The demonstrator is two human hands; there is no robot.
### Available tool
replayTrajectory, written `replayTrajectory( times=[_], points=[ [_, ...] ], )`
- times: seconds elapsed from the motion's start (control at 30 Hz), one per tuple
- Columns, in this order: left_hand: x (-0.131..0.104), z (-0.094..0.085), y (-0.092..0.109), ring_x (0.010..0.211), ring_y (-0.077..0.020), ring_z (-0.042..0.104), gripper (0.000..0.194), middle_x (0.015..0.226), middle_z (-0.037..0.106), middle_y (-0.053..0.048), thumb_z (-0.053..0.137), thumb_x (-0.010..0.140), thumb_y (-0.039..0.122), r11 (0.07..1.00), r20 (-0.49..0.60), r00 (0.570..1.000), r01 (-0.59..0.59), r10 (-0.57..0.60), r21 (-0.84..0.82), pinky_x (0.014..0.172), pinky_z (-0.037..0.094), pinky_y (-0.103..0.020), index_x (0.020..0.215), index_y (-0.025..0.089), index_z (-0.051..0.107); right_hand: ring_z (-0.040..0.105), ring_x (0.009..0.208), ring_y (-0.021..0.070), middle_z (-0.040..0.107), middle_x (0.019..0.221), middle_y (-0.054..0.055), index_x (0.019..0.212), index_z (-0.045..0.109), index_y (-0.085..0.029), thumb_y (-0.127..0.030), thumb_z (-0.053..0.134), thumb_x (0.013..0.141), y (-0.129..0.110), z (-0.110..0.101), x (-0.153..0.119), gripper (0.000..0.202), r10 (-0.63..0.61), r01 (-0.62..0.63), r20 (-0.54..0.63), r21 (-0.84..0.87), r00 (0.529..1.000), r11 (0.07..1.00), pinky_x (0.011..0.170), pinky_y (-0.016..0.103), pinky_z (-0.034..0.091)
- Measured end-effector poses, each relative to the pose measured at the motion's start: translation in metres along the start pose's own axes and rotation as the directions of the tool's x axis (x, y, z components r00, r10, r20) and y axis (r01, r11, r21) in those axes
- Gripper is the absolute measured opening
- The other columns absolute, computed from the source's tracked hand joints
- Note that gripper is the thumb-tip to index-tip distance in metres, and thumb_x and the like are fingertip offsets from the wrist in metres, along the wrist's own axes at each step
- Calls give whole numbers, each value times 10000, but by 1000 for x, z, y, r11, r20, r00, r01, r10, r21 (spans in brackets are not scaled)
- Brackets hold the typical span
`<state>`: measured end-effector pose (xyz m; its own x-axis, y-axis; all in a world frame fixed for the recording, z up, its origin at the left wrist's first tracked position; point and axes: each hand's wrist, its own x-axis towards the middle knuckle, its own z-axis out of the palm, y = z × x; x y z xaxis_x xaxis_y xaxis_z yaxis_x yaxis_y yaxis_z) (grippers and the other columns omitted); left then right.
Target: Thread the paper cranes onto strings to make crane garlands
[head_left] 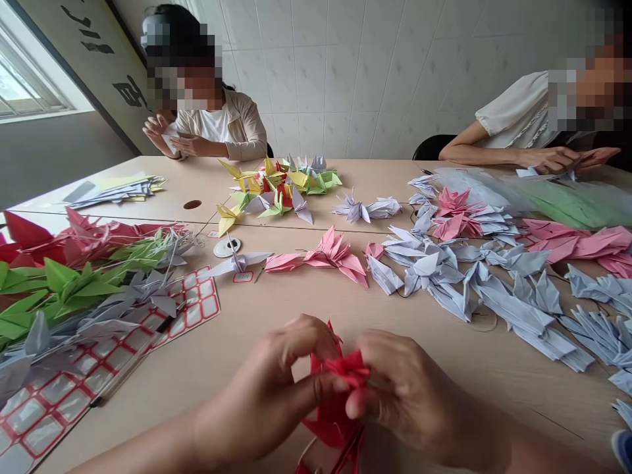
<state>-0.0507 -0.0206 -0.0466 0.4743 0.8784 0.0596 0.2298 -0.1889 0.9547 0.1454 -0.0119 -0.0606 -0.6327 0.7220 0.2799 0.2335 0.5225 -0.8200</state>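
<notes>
Near the table's front edge, my left hand (276, 388) holds a bunch of folded red paper (330, 421) between thumb and fingers. From the other side my right hand (409, 395) pinches the upper part of the same red paper. More red pieces and a pale string hang below, partly hidden by my hands. Just beyond lie pink folded paper pieces (333, 253) and a pale lilac paper crane (240, 263).
Green cranes (62, 283) and label sheets (192, 306) lie at left. Pale blue folded bundles (523, 316) spread across the right. Yellow and mixed cranes (276, 187) sit farther back. Two people work across the table (296, 303), one handling paper at back left.
</notes>
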Motion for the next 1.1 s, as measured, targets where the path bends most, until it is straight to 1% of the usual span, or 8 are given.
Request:
replayTrajectory(
  times=[0.07,0.13,0.23,0.4,0.67,0.77,0.93,1.1],
  points=[
    [3,-1,-5,768,-161,572,147,811,633,-26,618,863,292,972,-55,987,136,-149,-192,714,462,-274,785,175,573,522,672,126,562,720,-4,778,579,-194,-470,452,950,5,-3,1,349,179,-177,-2,138,984,974,614,229,413],
    [6,-3,-9,767,-152,570,166,822,635,-17,620,863,324,918,-63,968,208,-243,-339,723,459,-274,826,168,577,520,670,123,566,719,-5,789,580,-192,-447,423,967,10,-7,1,348,291,-280,-8,257,957,925,620,227,422],
    [9,-6,-12,750,-139,558,184,804,635,-3,651,839,330,875,-69,955,234,-289,-423,717,444,-263,826,160,581,507,628,116,547,674,-14,801,594,-187,-466,423,963,14,-9,0,365,354,-323,-12,381,935,866,599,228,426],
    [10,-5,-12,754,-147,559,213,791,630,-6,676,814,349,874,-84,951,236,-297,-425,704,428,-265,813,156,584,531,662,122,567,729,-9,1047,595,-195,-483,511,920,12,-6,-2,326,383,-333,-26,441,923,833,640,248,460],
    [5,-4,-6,735,-145,556,241,780,621,-10,686,805,367,871,-55,970,186,-236,-456,690,421,-261,831,143,600,496,613,114,528,647,-31,786,582,-187,-431,510,930,-12,-4,2,293,341,-302,-137,243,930,922,611,244,422],
    [1,-5,0,745,-137,558,227,810,629,-19,650,843,360,849,-34,981,149,-193,-507,706,418,-251,885,139,614,464,593,102,504,649,-39,775,535,-188,-461,506,927,-27,-13,7,314,335,-282,-136,306,932,909,573,235,391],
    [-6,-8,13,652,-133,546,255,738,607,-23,597,879,385,803,41,997,80,-69,-591,631,429,-250,950,141,617,436,577,100,534,659,-21,784,533,-180,-484,518,916,-64,-27,19,332,337,-259,-114,430,935,865,553,237,366],
    [-13,-13,26,659,-121,554,261,729,623,-2,766,743,272,730,41,999,27,2,-683,651,427,-240,925,162,614,433,566,101,522,647,-21,792,555,-185,-452,594,873,-104,-38,33,281,364,-227,-150,554,919,801,510,221,314]
  ],
)
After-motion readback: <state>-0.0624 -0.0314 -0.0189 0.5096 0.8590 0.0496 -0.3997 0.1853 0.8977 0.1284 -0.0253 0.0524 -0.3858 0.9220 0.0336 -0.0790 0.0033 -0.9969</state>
